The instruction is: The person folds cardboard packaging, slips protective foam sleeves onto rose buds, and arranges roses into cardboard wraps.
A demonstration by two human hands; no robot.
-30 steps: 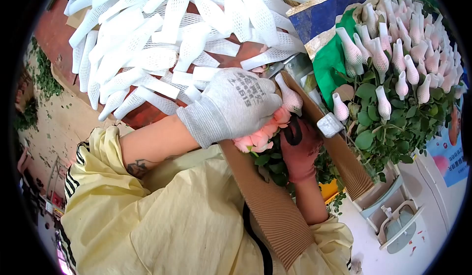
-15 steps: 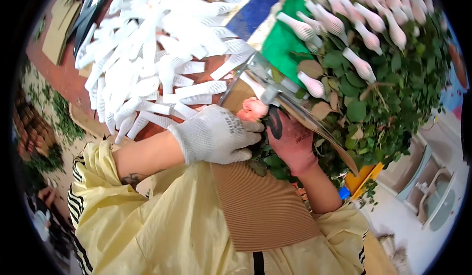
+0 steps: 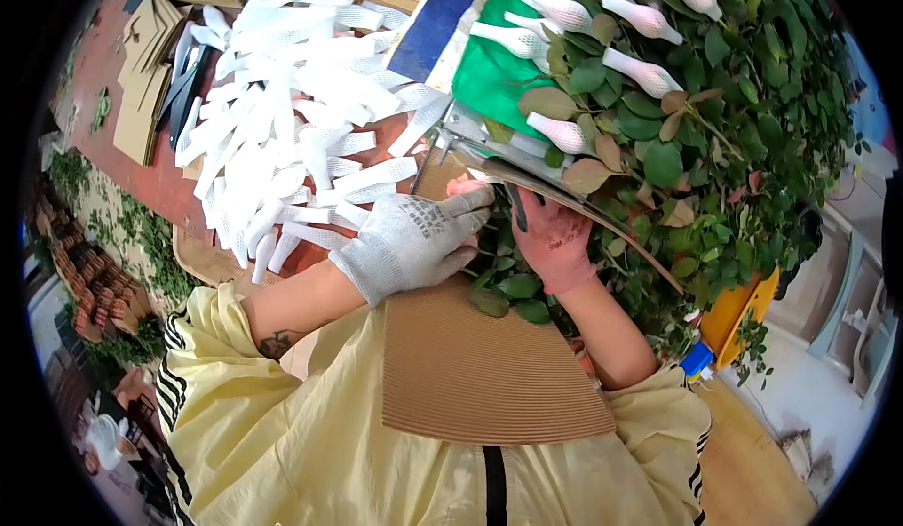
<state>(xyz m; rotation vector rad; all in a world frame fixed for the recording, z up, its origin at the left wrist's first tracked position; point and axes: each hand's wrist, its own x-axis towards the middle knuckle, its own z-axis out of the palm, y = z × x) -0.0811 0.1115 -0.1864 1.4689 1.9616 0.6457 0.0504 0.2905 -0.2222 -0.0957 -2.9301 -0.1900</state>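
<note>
My left hand (image 3: 414,242), in a white knit glove, lies with its fingers closed around a pink rose (image 3: 463,186); most of the bloom is hidden beneath them. A white mesh sleeve (image 3: 484,177) sits against the bloom beside the metal bracket (image 3: 503,152). Close by on the right is my right hand (image 3: 553,239) in a reddish glove with a dark thumb patch. Its fingertips go behind the bracket and a curved board, so their grip is hidden. Green leaves (image 3: 517,287) hang below and between both hands. Corrugated cardboard (image 3: 489,366) covers my lap.
White mesh sleeves (image 3: 301,103) are heaped on the reddish table (image 3: 99,84). Dark-handled scissors (image 3: 183,98) lie near folded cardboard (image 3: 141,121). On the right stand several sleeved roses (image 3: 644,72) with dense foliage. A yellow object (image 3: 748,314) is below them.
The view has shifted. My left fingers have moved up over the rose, which now shows less. The mesh sleeve beside it has come down closer to the bloom. My right hand stays near the bracket.
</note>
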